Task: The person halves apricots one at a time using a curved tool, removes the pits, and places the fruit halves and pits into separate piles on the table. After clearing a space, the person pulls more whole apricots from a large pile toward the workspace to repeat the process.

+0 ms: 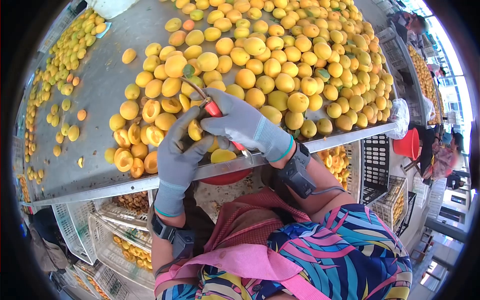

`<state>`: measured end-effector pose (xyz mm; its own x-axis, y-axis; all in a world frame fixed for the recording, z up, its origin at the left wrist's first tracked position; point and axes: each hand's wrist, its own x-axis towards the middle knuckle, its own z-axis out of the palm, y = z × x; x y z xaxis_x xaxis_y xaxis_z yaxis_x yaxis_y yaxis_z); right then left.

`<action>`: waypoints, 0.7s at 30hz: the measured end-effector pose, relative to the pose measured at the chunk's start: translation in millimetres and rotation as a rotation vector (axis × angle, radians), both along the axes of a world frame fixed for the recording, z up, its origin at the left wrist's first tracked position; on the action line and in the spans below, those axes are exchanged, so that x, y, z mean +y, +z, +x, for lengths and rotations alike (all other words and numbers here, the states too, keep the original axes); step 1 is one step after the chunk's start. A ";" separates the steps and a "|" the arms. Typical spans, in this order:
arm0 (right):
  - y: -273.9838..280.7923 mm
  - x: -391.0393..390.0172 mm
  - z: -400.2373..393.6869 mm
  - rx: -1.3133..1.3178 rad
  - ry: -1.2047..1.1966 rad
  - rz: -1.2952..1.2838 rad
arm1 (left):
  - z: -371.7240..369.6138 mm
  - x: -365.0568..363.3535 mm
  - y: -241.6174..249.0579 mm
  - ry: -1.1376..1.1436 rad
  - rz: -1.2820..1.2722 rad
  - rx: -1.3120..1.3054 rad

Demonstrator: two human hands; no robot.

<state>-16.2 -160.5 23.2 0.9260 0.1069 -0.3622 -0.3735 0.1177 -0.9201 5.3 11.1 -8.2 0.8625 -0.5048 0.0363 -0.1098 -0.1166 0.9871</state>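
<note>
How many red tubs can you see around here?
2. One tub is on the right, just past the table, near the plastic bag. The other tub is under the table's near edge, partly hidden. More may be out of sight.

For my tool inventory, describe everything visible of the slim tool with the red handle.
The slim tool with a glossy red handle slants through the grey-gloved right hand, whose fingers hide its middle. A thin, curved, brownish shaft, apparently metal, leaves its far end; towards the body, more red shows, then a pale, shiny tip. It is held over the near edge of the grey metal table.
</note>
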 end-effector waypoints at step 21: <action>19.0 26.2 -5.3 -0.821 -0.745 0.007 | -19.8 -26.2 2.0 -0.069 -0.142 0.514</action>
